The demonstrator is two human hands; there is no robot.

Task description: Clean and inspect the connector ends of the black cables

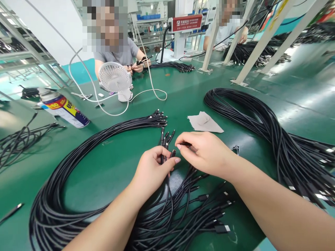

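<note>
In the head view, grips several cable ends (pixel 163 141) in the left hand (pixel 153 169), pinches a small dark piece (pixel 186 144) in the right hand (pixel 208 153) just beside, seemingly partway through, with loose connectors (pixel 203 197) below both not yet gripped.

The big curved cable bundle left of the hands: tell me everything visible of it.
The cable bundle is many thin, smooth black cords, plastic or rubbery in look, laid side by side in a wide C-shaped sweep. It lies on the green table. Its upper end spreads slightly into slim black plugs with small metallic tips. Its lower stretch passes beneath the left forearm, toward loosely fanned cables; whether it continues into them, or the arm touches it, cannot be made out.
</note>
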